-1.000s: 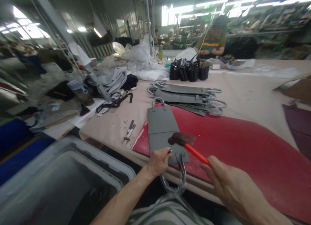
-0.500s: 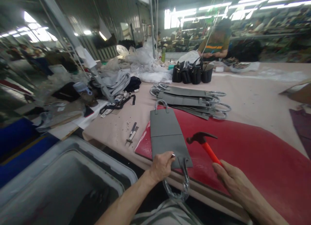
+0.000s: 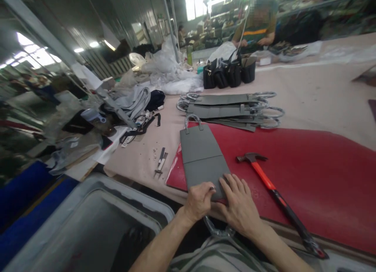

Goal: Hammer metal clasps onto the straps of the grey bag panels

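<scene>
A flat grey bag panel [image 3: 202,156] with wrapped metal handles at both ends lies on a red mat [image 3: 308,170]. My left hand [image 3: 199,201] pinches the panel's near edge, fingers curled on it. My right hand [image 3: 239,207] lies flat on the same near edge beside the left, fingers stretched out, covering the handle mount. The near handle [image 3: 217,231] hangs off the table edge below my hands. A hammer with an orange-and-black handle [image 3: 270,186] rests on the mat to the right, apart from both hands.
A stack of similar grey panels [image 3: 232,109] lies further back, with black bags [image 3: 229,74] behind it. Small snips [image 3: 160,162] lie on the beige table left of the mat. A grey bin [image 3: 88,225] stands at lower left. A person works at the far side.
My right hand has let go of the hammer, which now lies on the mat, and moved left onto the panel's near edge. The left hand has stayed on the panel.
</scene>
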Motion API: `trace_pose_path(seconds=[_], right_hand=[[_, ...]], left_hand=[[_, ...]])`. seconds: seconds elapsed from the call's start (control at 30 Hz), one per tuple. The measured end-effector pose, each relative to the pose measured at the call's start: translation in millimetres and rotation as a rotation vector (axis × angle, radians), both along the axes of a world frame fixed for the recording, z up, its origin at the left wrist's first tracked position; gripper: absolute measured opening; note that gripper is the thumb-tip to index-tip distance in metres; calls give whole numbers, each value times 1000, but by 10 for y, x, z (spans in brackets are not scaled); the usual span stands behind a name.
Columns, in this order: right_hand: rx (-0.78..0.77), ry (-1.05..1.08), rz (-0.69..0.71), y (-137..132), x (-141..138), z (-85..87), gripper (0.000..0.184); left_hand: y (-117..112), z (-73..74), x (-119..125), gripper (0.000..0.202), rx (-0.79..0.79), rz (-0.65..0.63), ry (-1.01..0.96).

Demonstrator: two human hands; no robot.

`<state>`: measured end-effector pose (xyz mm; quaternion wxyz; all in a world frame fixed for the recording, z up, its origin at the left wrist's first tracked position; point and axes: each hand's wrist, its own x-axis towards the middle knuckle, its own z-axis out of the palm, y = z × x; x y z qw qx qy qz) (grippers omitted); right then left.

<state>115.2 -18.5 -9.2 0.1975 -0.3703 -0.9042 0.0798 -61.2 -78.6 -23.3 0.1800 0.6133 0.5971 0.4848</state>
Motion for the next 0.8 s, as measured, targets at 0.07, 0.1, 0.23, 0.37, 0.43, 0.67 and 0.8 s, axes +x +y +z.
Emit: trace_pose_path(seconds=[0.07,0.1,0.23,0.37,0.43,0.67,0.8], right_hand=[[-37,-10,-14,-75,-45,-63,59],[-62,-12,-13,-90,-43,-73,60],[-111,-6,-3,-70,1,-29,62],[-121,4,-6,-56,-6,6,63],[-131,8,-12,-62,-11,2,64],[-191,127,17,-75,-13,-15,71],[-224,258,13,-104,129,-12,63]], left_hand=[[77,-2,-100,24,-40,218,-344],[122,6,-193,29,-58,350,-513],[235,101,-795,36,-182,612,-581],[211,250,-1351,20,-365,745,139],[206,294,-1472,17,-498,737,391],[110,249,-1253,23,-466,653,480],[-223,353,-813,26,-339,690,255]])
